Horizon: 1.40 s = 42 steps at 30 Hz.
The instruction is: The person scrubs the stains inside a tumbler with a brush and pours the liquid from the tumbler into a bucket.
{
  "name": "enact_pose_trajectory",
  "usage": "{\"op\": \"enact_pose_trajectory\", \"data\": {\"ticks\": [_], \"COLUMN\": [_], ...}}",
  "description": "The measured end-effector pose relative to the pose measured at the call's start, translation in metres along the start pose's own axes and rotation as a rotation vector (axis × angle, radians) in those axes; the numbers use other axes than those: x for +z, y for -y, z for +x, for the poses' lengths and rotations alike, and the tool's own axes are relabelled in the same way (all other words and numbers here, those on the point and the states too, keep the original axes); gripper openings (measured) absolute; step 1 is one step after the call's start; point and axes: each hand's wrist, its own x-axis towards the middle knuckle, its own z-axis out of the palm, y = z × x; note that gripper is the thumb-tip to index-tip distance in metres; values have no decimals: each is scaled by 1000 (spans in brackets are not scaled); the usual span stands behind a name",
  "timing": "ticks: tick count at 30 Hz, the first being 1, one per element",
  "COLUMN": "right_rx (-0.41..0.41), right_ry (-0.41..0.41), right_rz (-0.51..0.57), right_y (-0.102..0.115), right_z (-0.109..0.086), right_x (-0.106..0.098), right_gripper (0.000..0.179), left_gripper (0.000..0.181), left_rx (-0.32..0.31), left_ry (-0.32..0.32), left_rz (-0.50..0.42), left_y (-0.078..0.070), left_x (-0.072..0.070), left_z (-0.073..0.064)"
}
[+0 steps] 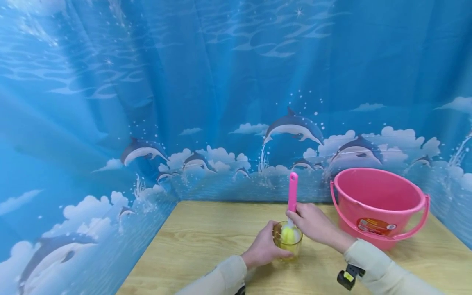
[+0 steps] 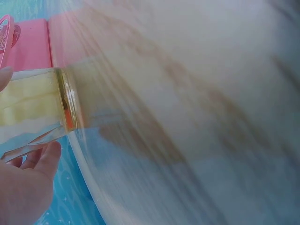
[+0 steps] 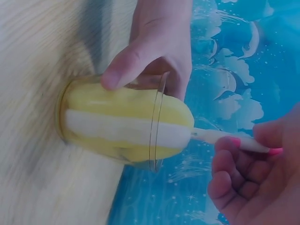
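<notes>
My left hand (image 1: 263, 248) grips a clear, amber-tinted glass cup (image 1: 293, 248) from its side, thumb toward the front. The cup's bottom is right at the wooden table in the right wrist view. Inside sits the yellow-and-white sponge head of a cup brush (image 3: 126, 129), filling most of the cup and bulging past its rim. My right hand (image 1: 315, 223) pinches the brush's pink and white handle (image 1: 293, 192) between thumb and forefinger, above the cup. Only part of the left hand (image 2: 28, 192) shows in the left wrist view, beside the cup.
A pink bucket (image 1: 380, 205) with a pink handle stands on the table (image 1: 206, 229) at the right, beyond my right forearm. A blue curtain (image 1: 221, 82) printed with dolphins hangs behind and along the left side. A small black device (image 1: 348, 277) is at my right wrist.
</notes>
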Motion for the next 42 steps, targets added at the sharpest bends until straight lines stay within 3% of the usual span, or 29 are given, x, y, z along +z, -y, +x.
{"op": "enact_pose_trajectory", "data": {"ticks": [12, 21, 28, 37, 42], "right_rx": [117, 6, -8, -4, 10], "right_ry": [5, -33, -70, -129, -92], "right_rz": [172, 76, 85, 101, 123], "right_y": [-2, -5, -6, -4, -3], "right_z": [-2, -8, -10, -14, -14], "right_x": [5, 3, -2, -5, -1], "right_gripper": [23, 21, 24, 29, 28], "left_gripper": [74, 74, 73, 73, 71], "left_rx": [19, 14, -19, -15, -15], "left_ry": [8, 14, 15, 28, 35], "left_rz": [-40, -37, -29, -39, -52], "left_y": [2, 1, 0, 1, 2], "left_x": [1, 2, 1, 0, 0], "left_z": [-1, 0, 1, 0, 0]}}
